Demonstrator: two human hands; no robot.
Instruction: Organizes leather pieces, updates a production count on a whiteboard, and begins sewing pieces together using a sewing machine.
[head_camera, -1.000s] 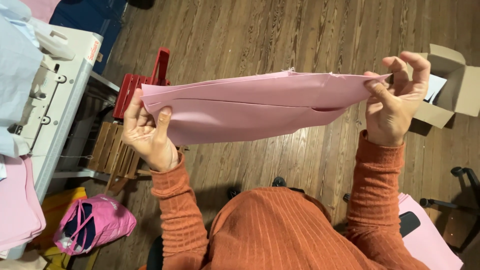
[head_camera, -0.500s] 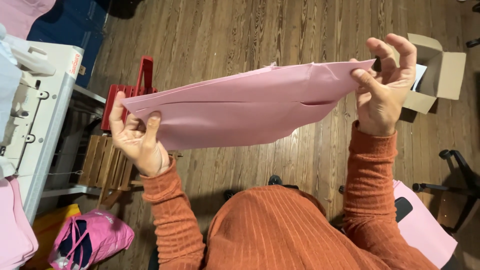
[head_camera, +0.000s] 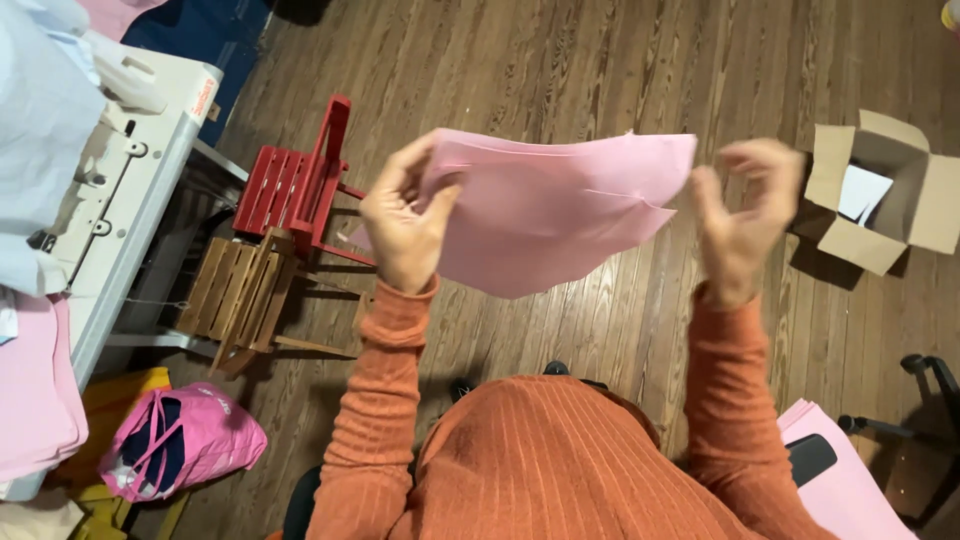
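Wooden floor (head_camera: 560, 60) bears an open (tan) cardboard box (head_camera: 885, 195) at right.

Warm, fairly dim indoor light; the wooden floor (head_camera: 560, 70) shows a soft sheen at the far middle and goes darker toward the far left and near right corners. Both hands are motion-blurred, the right hand (head_camera: 745, 225) worst, left hand (head_camera: 405, 225) less so, and the pink sheet (head_camera: 560, 210) has soft edges. Wide-angle lens bends the white table (head_camera: 150, 190) at left; shadows are soft, under the red chair (head_camera: 300, 185).
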